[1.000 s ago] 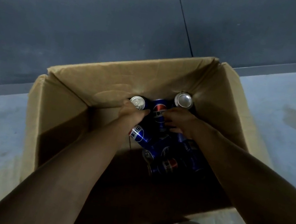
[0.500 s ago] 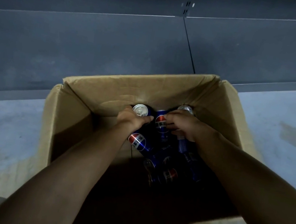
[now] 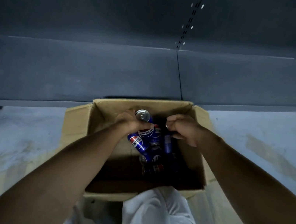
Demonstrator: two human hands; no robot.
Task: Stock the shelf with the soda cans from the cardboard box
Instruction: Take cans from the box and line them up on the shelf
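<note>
An open cardboard box [image 3: 78, 120] stands on the floor in front of me, holding several blue soda cans [image 3: 153, 151] piled loosely. My left hand [image 3: 127, 122] is closed around an upright blue can [image 3: 143, 118] whose silver top shows above my fingers; it sits near the box's far rim. My right hand [image 3: 181, 127] is closed around another blue can [image 3: 167, 142], mostly hidden by my fingers, its body hanging down below the fist. A third can [image 3: 136, 143] lies just under my left wrist.
A dark grey shelf unit [image 3: 73, 65] runs across the view right behind the box, with a slotted upright post [image 3: 190, 19]. Pale grey floor [image 3: 255, 140] lies on both sides. My knee in white trousers [image 3: 157, 216] touches the box's near edge.
Both hands have closed on cans and risen from deep in the box to near its rim. The view has tilted up, showing more of the shelf.
</note>
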